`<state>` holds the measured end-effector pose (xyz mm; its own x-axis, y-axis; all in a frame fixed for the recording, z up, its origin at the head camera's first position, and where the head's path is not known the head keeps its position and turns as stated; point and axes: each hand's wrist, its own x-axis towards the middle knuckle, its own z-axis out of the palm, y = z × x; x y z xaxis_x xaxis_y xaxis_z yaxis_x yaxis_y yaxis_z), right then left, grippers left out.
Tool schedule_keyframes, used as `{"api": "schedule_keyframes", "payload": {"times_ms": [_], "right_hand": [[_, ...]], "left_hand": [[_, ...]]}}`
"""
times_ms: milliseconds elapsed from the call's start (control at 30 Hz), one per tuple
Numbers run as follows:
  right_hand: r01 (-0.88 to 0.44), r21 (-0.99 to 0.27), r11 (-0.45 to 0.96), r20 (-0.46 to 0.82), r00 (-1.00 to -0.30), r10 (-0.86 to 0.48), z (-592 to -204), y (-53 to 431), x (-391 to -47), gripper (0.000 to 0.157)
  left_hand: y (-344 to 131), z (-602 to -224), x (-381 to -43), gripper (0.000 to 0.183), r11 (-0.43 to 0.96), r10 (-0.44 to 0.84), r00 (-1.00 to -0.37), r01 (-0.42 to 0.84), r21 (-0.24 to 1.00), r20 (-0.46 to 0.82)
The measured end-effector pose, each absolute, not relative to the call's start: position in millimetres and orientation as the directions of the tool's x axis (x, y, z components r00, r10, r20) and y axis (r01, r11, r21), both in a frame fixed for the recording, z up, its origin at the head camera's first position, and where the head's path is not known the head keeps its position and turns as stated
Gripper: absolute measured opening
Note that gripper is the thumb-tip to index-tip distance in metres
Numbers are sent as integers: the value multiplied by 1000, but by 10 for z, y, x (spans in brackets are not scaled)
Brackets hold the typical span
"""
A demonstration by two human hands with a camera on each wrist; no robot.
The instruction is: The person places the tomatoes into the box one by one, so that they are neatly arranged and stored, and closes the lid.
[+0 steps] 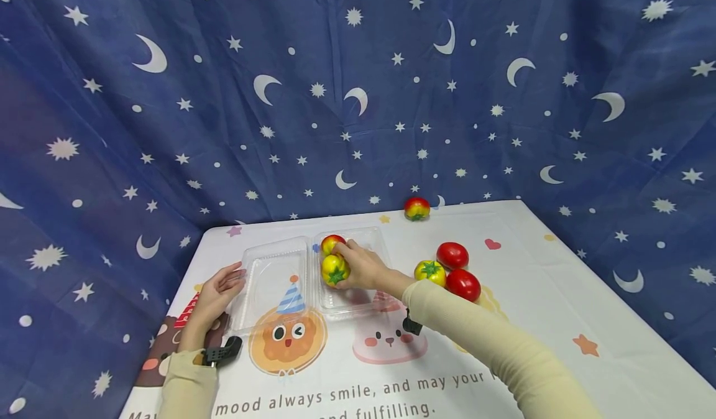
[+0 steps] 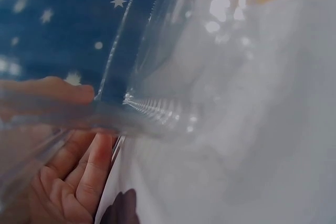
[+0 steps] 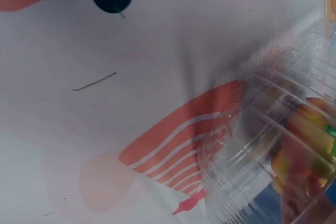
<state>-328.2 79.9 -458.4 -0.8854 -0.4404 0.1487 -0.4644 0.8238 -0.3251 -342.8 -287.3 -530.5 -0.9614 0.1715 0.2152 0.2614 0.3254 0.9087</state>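
Observation:
A clear plastic clamshell box [image 1: 338, 313] lies opened out on the table, its lid half [image 1: 274, 254] to the left. My left hand [image 1: 215, 294] holds the lid's left edge; the left wrist view shows fingers [image 2: 92, 182] on one side of the plastic and a fingertip beyond it. Over the right half, my right hand [image 1: 363, 267] grips a yellow fruit [image 1: 334, 271] with a green star-shaped calyx. Just behind it in the box sits a red-and-yellow fruit [image 1: 332, 243]. In the right wrist view the box wall [image 3: 231, 182] partly blurs the fruit and fingers.
Right of the box, a yellow fruit [image 1: 431, 272] with a green calyx lies beside two red fruits [image 1: 453, 255]. Another red-and-yellow fruit [image 1: 416, 208] stands by the table's back edge. A printed white cloth [image 1: 537, 270] covers the table, and a starry blue curtain [image 1: 380, 151] hangs behind.

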Motion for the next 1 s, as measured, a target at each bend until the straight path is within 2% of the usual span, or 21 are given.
{"api": "schedule_keyframes", "payload": {"times_ms": [467,1000], "right_hand": [[-506,-339,793,191,-862,-469,-4576,932,-3279,75],[-485,-383,786,194,-874,-445,-4478,1115,-3232,72]], "left_hand": [[-2872,-5311,-3424,53,280,190,-945,313,908,267],[-2855,-5305,-3391,53,282,180,-947,309,908,267]]}}
